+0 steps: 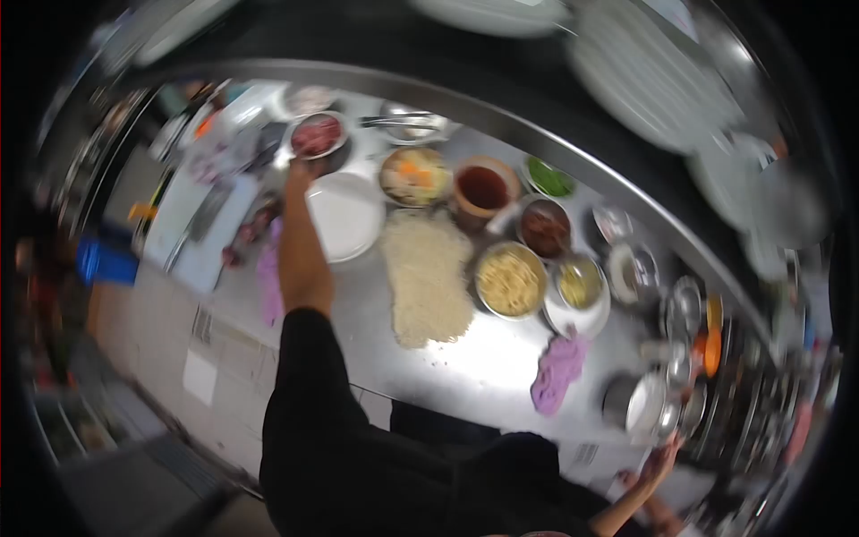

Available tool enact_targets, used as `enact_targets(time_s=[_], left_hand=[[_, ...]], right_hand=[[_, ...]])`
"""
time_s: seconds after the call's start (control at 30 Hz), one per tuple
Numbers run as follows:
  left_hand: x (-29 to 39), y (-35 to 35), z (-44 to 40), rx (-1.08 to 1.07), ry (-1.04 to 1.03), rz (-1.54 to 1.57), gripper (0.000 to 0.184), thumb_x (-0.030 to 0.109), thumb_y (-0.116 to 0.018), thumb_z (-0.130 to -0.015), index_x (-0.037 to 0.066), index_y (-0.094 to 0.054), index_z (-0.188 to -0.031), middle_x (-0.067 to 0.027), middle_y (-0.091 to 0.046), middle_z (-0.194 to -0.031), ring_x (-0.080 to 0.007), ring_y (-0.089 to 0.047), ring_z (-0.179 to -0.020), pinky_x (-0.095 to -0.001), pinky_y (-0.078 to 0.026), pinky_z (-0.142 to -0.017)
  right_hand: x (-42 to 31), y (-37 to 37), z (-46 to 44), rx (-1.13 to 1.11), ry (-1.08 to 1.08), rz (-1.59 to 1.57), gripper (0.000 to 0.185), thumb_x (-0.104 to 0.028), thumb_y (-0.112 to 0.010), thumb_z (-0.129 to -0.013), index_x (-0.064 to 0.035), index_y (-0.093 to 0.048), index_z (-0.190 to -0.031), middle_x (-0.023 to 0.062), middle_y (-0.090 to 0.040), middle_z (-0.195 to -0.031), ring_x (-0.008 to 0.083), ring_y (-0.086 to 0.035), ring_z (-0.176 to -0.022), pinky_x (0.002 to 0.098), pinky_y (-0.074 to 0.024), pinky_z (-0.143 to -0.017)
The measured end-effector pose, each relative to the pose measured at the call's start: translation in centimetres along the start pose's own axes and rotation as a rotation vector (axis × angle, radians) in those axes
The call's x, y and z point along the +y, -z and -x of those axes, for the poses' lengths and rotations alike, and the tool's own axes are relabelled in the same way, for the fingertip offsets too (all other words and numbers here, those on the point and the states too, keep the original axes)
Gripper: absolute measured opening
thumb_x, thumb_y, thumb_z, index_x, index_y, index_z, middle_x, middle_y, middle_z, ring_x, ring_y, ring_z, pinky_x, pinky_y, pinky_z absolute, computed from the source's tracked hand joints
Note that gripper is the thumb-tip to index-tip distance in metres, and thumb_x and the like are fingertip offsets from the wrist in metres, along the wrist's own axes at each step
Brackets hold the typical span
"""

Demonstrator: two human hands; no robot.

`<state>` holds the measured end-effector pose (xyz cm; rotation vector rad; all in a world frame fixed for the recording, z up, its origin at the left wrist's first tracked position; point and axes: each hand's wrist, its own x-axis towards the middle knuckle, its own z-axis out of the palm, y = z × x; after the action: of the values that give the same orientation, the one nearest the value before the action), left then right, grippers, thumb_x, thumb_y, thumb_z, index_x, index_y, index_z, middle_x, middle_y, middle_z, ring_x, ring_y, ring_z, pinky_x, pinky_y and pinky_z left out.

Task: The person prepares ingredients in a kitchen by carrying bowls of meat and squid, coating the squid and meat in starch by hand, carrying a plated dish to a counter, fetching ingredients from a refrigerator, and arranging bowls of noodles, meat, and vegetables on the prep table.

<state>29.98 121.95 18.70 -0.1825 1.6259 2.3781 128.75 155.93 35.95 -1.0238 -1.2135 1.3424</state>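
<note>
My left hand (302, 170) reaches to the far left of the steel counter, its fingers closed at the near rim of a metal bowl of raw red meat (317, 135). A shadow beside this bowl suggests that it is lifted. Close by lies a round white plate (344, 217). Low on the right, my right hand (660, 460) is blurred near a pot (646, 403) and small metal bowls; whether it grips anything is unclear. A pale, grainy slab (427, 279), perhaps rice or dough, covers the middle of the counter (358, 336).
Bowls of cut vegetables (414, 176), dark red sauce (483, 188), chopped greens (549, 176), brown food (544, 225) and pale yellow strips (510, 281) stand around the slab. Purple cloths (559, 374) lie on the counter. A knife (210, 210) rests on a board at left. Overhead, a shelf holds plates (653, 76).
</note>
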Motion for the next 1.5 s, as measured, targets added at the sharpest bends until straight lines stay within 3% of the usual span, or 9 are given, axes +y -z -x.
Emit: enact_targets(time_s=[0.07, 0.17, 0.27, 0.57, 0.73, 0.93, 1.13, 1.3, 1.5], left_hand=[[-0.3, -0.2, 3.2, -0.05, -0.135, -0.081, 0.042, 0.023, -0.045, -0.092, 0.003, -0.04, -0.129, -0.0209, -0.053, -0.115, -0.0332, -0.061, -0.092, -0.0411, -0.055, -0.077], [-2.3, -0.9, 6.3, -0.158, -0.318, -0.134, 0.048, 0.026, -0.048, -0.09, 0.006, -0.038, -0.132, -0.0204, -0.047, -0.126, -0.0328, -0.058, -0.101, -0.0409, -0.052, -0.085], [-1.6, -8.4, 19.8, 0.044, -0.216, -0.145, 0.055, 0.03, -0.051, -0.089, 0.007, -0.034, -0.137, -0.0213, -0.034, -0.139, -0.0368, -0.053, -0.112, -0.0459, -0.049, -0.089], [-13.9, -6.8, 46.7, 0.246, -0.168, -0.247, 0.05, 0.035, -0.049, -0.089, 0.009, -0.041, -0.131, -0.0175, -0.041, -0.13, -0.0326, -0.055, -0.106, -0.0419, -0.048, -0.08], [-19.2, -8.8, 58.6, 0.361, -0.229, -0.43, 0.045, 0.035, -0.049, -0.089, 0.01, -0.045, -0.126, -0.0113, -0.051, -0.12, -0.0271, -0.058, -0.088, -0.0343, -0.046, -0.063], [-24.4, -17.7, 64.1, -0.196, -0.518, -0.781, 0.035, 0.02, -0.05, -0.094, 0.003, -0.046, -0.124, -0.0123, -0.049, -0.118, -0.0233, -0.056, -0.093, -0.0334, -0.05, -0.071], [-13.0, -39.5, 80.7, -0.922, -0.204, -0.687, 0.031, 0.015, -0.053, -0.093, 0.003, -0.051, -0.121, -0.0078, -0.052, -0.12, -0.0138, -0.057, -0.081, -0.0253, -0.049, -0.069], [-0.9, -52.7, 96.3, -1.964, -1.094, -0.918, 0.036, 0.019, -0.06, -0.085, 0.009, -0.054, -0.119, -0.0101, -0.054, -0.115, -0.0227, -0.064, -0.078, -0.0334, -0.052, -0.065], [4.4, -55.8, 104.4, -2.136, -1.661, -1.01, 0.036, 0.02, -0.061, -0.084, 0.009, -0.055, -0.118, -0.0108, -0.056, -0.111, -0.0236, -0.064, -0.078, -0.0344, -0.051, -0.066]], right_hand=[[-1.6, -4.5, 1.8, -0.172, 0.074, 0.032, 0.055, -0.025, -0.05, -0.093, -0.0063, -0.03, -0.141, 0.0092, -0.039, -0.139, 0.0218, -0.049, -0.118, 0.0357, -0.0364, -0.103], [3.7, 7.7, -0.8, 0.006, -0.074, -0.405, 0.043, -0.01, -0.048, -0.093, -0.0052, -0.039, -0.135, 0.0006, -0.054, -0.089, 0.0062, -0.049, -0.063, 0.0233, -0.048, -0.061], [0.4, 7.0, -2.4, 0.41, -0.085, -0.446, 0.028, -0.039, -0.051, -0.094, -0.0155, -0.05, -0.078, -0.0091, -0.032, -0.054, 0.0049, -0.027, -0.043, 0.0222, -0.0239, -0.046], [-1.8, 19.6, -14.7, 0.375, -0.16, -0.814, 0.062, -0.072, -0.052, -0.075, -0.0204, -0.026, -0.05, -0.0066, -0.024, -0.046, 0.0071, -0.027, -0.041, 0.0224, -0.0195, -0.043], [4.8, 28.6, -23.9, 0.397, -0.14, 0.027, 0.035, -0.04, -0.068, -0.08, -0.0094, -0.061, -0.065, 0.0003, -0.053, -0.056, 0.0106, -0.056, -0.057, 0.0282, -0.0468, -0.053], [13.1, 32.4, -30.8, -0.01, -0.086, 1.6, 0.024, -0.02, -0.061, -0.076, -0.0001, -0.065, -0.089, 0.0173, -0.064, -0.073, 0.0324, -0.065, -0.076, 0.0418, -0.0507, -0.066], [16.9, 34.3, -33.6, -0.341, -0.027, 1.603, 0.03, -0.016, -0.05, -0.081, 0.0048, -0.06, -0.101, 0.0271, -0.062, -0.097, 0.0414, -0.06, -0.094, 0.0454, -0.0482, -0.082], [19.5, 34.8, -34.3, -0.098, 0.154, 1.487, 0.023, -0.009, -0.05, -0.078, -0.0011, -0.06, -0.097, 0.0275, -0.061, -0.097, 0.0428, -0.059, -0.092, 0.0479, -0.0468, -0.081], [18.1, 33.2, -34.8, -0.024, 0.073, 1.463, 0.022, -0.019, -0.055, -0.08, -0.001, -0.065, -0.09, 0.0247, -0.063, -0.094, 0.0407, -0.061, -0.09, 0.0477, -0.0481, -0.079]])
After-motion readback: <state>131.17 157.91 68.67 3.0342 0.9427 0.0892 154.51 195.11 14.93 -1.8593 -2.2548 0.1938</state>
